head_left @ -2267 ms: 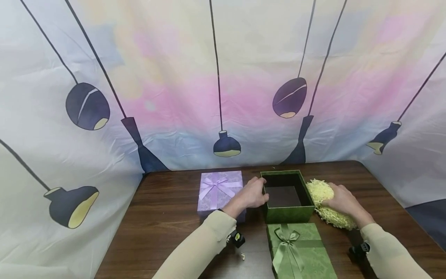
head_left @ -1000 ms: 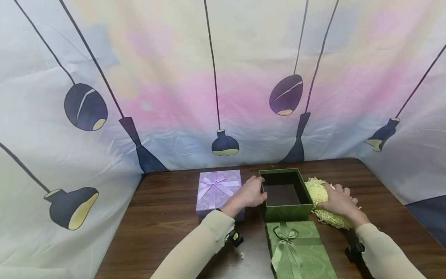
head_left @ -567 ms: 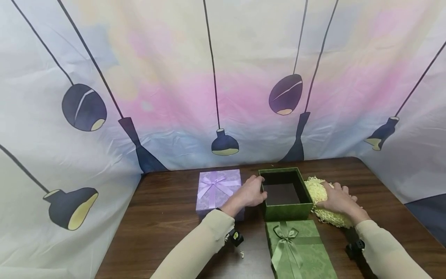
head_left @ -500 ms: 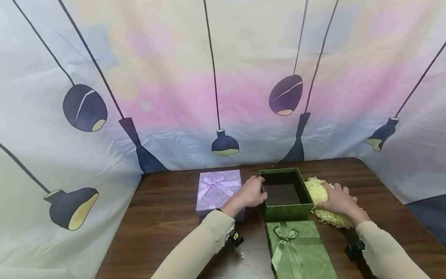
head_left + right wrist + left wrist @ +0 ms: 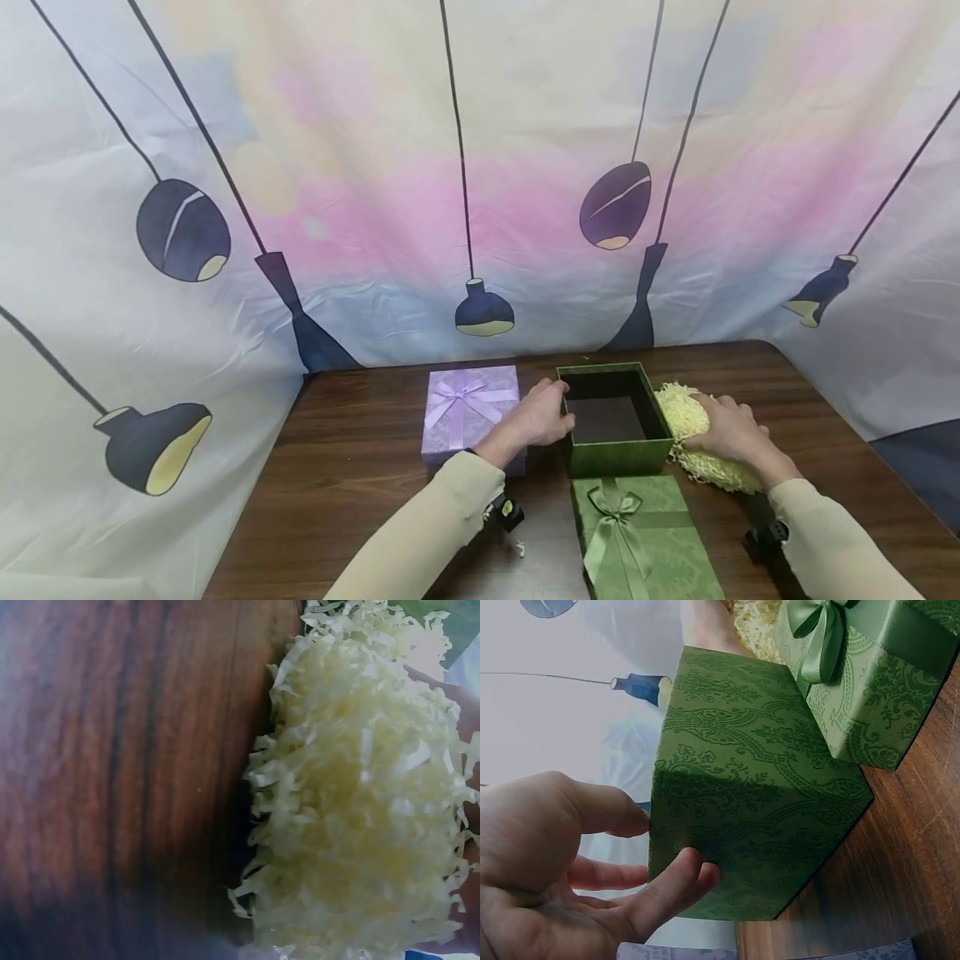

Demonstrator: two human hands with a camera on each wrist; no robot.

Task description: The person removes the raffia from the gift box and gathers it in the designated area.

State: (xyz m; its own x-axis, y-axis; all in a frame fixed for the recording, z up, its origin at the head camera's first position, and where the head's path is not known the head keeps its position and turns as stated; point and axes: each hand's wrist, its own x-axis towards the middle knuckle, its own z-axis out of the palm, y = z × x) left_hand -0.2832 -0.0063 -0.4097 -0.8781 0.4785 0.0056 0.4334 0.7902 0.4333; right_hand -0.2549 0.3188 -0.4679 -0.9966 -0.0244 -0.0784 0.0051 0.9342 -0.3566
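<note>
Head view: my left fingers (image 5: 551, 395) hold the open green box (image 5: 618, 458) at its left rim, and my right fingers (image 5: 708, 406) are curled over the yellow shredded paper (image 5: 681, 417), which lies under them, outside the box. Lifted too loosely, strands would likely shed onto the surface (image 5: 360, 467) beneath those fingers; squeezed hard, the pile may split. A heavy left pull could tip the box.

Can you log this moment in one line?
left hand: grips open green box | right hand: grasps yellow shredded paper | purple box: bow on top
</note>
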